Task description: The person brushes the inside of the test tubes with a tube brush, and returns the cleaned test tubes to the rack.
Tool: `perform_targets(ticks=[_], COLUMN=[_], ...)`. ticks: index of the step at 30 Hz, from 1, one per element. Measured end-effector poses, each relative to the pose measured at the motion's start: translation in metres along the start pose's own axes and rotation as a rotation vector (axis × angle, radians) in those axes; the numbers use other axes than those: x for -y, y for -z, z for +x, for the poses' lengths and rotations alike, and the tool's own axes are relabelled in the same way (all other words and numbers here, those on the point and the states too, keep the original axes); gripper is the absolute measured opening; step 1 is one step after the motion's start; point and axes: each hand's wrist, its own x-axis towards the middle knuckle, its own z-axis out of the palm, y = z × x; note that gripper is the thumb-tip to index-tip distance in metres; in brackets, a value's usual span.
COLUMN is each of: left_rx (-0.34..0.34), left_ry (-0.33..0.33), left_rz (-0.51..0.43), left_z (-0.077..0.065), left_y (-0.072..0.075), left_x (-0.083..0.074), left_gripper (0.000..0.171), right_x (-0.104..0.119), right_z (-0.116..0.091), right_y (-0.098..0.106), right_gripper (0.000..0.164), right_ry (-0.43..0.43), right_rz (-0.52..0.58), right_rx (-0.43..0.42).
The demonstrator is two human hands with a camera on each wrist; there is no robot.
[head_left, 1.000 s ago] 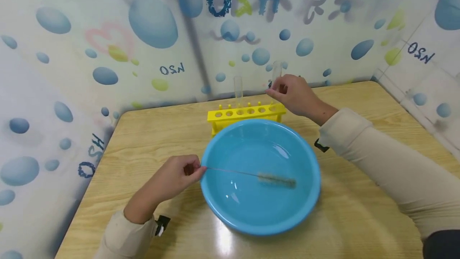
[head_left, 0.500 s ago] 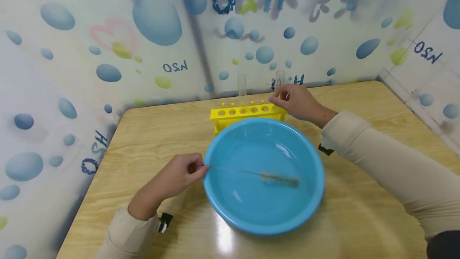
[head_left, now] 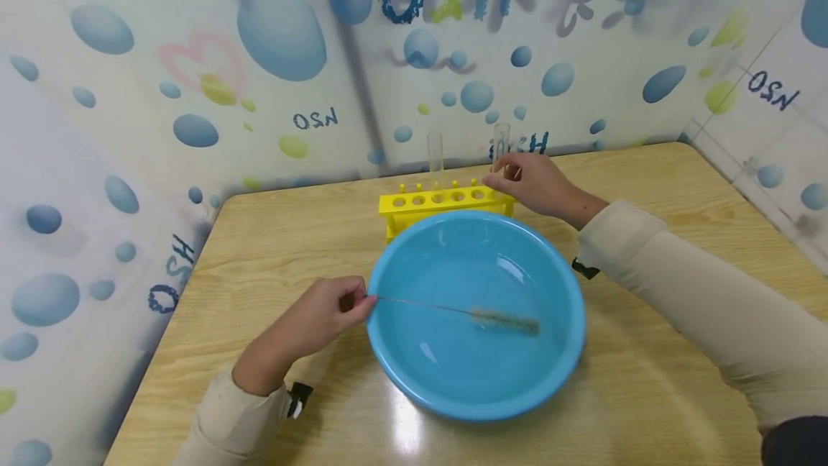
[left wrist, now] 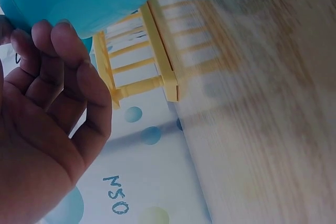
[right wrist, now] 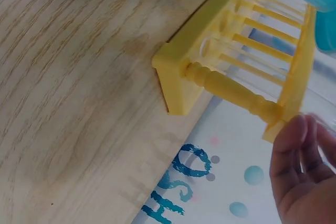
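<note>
1. The left hand (head_left: 323, 315) has its grip pinching the thin wire handle of a brush (head_left: 504, 321) between thumb and forefinger, just at the left rim of the basin (head_left: 446, 398); the brush points away to the right, its bristly head over the basin's inside; whether the bristles touch the bottom, I cannot tell.
2. The right hand (head_left: 537, 182) has its grip pinching a clear glass tube (head_left: 502, 136) near the right end of the yellow rack (head_left: 409, 205); the tube stands nearly upright, its top rising above the fingers; the right wrist view shows clear glass reaching down between the rack's top and base.
3. Another tube (head_left: 435, 151) stands upright in the rack, third hole from the left.
4. The rack sits near the middle of the far edge of the wooden surface (head_left: 284, 236); the blue basin stands just in front of it, well in from the surface's far corners.
5. Light sleeves (head_left: 673, 286) cover both arms; a wall (head_left: 259, 157) with blue and green drops rises behind the far edge.
</note>
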Motion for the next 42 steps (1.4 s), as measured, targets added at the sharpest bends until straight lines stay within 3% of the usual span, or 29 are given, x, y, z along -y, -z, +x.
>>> perform_targets(ticks=[3,7,9,13,21,28,35,42], left_rx=[0.001,0.000,0.003,-0.005,-0.011,-0.012,0.008,0.010], left_ry=[0.010,0.013,0.015,0.024,0.006,-0.006,0.001,-0.011], left_rz=[0.006,0.015,0.012,0.013,0.001,0.025,0.024,0.009], left_z=[0.001,0.002,0.002,-0.001,-0.003,-0.001,-0.004,-0.003], left_y=[0.000,0.001,0.002,0.004,0.003,0.002,0.000,-0.001], left_x=[-0.001,-0.001,-0.001,0.001,0.002,0.000,0.000,-0.001], left_gripper=[0.027,0.028,0.028,0.029,0.029,0.030,0.031,0.031], right_x=[0.004,0.018,0.029,0.058,0.088,0.091,0.090,0.091], right_z=[-0.010,-0.027,-0.032,-0.029,0.005,0.017,0.021,0.023], right_y=[0.008,0.019,0.022,0.018,0.001,-0.012,-0.020,-0.020], right_gripper=[0.046,0.032,0.026,0.022,0.047,0.057,0.042,0.022], right_ry=[0.012,0.097,0.142,0.145,-0.026,-0.095,-0.078,-0.049], right_rz=[0.028,0.062,0.067,0.098,0.196,0.241,0.259,0.194], right_rx=[-0.106,-0.238,-0.205,-0.033,0.122,0.192,0.207,0.173])
